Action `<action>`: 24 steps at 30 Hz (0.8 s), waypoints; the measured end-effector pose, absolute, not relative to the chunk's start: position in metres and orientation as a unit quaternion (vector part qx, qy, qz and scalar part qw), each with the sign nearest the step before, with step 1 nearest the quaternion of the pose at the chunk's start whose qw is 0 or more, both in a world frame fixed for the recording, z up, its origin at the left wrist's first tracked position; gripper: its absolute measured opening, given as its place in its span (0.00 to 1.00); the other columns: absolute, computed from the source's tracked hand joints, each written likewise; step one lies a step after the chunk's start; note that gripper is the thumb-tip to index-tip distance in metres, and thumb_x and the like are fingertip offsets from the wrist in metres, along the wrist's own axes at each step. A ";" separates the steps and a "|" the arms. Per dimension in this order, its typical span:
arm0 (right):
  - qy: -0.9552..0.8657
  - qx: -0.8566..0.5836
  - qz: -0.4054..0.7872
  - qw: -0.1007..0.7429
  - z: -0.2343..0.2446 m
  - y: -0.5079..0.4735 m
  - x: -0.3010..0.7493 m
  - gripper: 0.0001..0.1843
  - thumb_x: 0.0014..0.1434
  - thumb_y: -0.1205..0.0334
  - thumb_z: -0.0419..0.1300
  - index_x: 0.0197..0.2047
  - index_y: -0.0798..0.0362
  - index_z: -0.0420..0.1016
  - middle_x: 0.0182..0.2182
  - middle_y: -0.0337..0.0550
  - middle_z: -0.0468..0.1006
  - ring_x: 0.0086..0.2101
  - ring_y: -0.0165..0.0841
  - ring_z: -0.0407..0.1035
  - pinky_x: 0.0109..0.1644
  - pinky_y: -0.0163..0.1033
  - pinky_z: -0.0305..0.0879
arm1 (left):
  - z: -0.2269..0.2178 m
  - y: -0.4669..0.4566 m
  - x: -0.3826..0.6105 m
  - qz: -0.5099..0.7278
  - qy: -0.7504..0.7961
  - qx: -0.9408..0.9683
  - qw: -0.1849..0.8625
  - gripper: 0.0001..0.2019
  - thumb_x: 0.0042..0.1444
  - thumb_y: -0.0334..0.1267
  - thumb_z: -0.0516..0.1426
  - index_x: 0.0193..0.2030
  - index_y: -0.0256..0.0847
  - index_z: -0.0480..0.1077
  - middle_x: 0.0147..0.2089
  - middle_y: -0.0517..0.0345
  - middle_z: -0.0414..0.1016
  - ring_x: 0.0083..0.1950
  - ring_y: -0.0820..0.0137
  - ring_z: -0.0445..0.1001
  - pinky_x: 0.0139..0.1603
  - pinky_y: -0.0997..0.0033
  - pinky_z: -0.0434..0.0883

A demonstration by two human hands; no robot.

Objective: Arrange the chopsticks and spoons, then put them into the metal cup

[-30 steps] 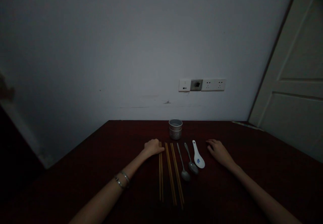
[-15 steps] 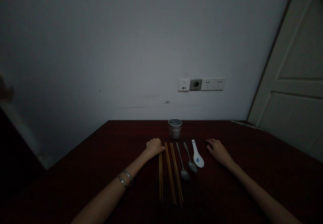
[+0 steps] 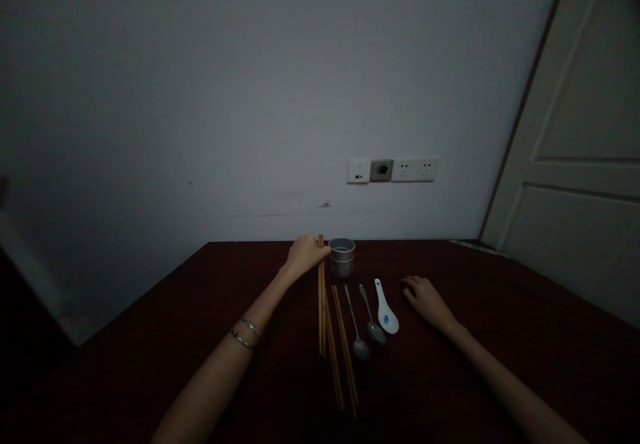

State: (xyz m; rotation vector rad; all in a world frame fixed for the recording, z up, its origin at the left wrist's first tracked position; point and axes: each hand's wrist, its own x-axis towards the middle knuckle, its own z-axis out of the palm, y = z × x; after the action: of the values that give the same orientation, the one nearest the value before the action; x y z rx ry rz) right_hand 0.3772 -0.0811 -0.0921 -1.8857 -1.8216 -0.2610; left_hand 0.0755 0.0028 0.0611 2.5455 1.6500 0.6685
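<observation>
My left hand is closed around the upper end of a pair of chopsticks, close to the left of a grey metal cup. Two more pairs lie on the table: the middle chopsticks, partly behind the held pair, and the right-hand chopsticks. Beside them are a long-handled metal spoon, a second metal spoon and a white ceramic spoon with a blue mark. My right hand rests on the table to the right of the ceramic spoon, fingers stretched out and holding nothing.
The dark red table meets a pale wall at its far edge. Wall sockets sit above the cup. A white panelled door stands at the right.
My left hand has lifted its pair of chopsticks and moved it forward, up beside the cup. My right hand stays where it was. The view has shifted slightly.
</observation>
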 end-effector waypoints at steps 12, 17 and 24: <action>-0.607 -0.628 -0.026 0.487 -0.044 -0.097 0.357 0.16 0.53 0.62 0.49 0.42 0.54 0.73 0.43 0.49 0.74 0.44 0.38 0.67 0.52 0.47 0.59 | 0.084 -0.014 0.091 0.357 0.472 0.806 0.008 0.13 0.46 0.43 0.51 0.22 0.35 0.70 0.21 0.57 0.68 0.24 0.73 0.64 0.27 0.75 0.56; -0.559 -0.509 0.252 0.604 0.029 -0.100 0.286 0.17 0.46 0.58 0.59 0.40 0.56 0.73 0.40 0.50 0.76 0.42 0.39 0.69 0.49 0.47 0.62 | 0.091 -0.022 0.090 0.373 0.474 0.797 0.000 0.13 0.48 0.42 0.51 0.23 0.35 0.69 0.22 0.56 0.69 0.24 0.73 0.64 0.27 0.74 0.56; -0.568 -0.395 0.460 0.557 0.061 -0.092 0.210 0.24 0.37 0.59 0.67 0.40 0.56 0.73 0.38 0.47 0.76 0.38 0.36 0.71 0.47 0.45 0.65 | 0.098 -0.038 0.091 0.378 0.498 0.780 -0.020 0.12 0.49 0.42 0.51 0.25 0.36 0.69 0.24 0.56 0.70 0.26 0.72 0.66 0.29 0.75 0.57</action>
State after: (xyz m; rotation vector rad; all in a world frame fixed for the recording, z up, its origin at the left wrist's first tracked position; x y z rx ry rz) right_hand 0.2097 -0.0920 0.0613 -0.9311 -1.3401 1.0847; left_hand 0.0907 -0.0380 0.0983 2.4828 1.5863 1.2014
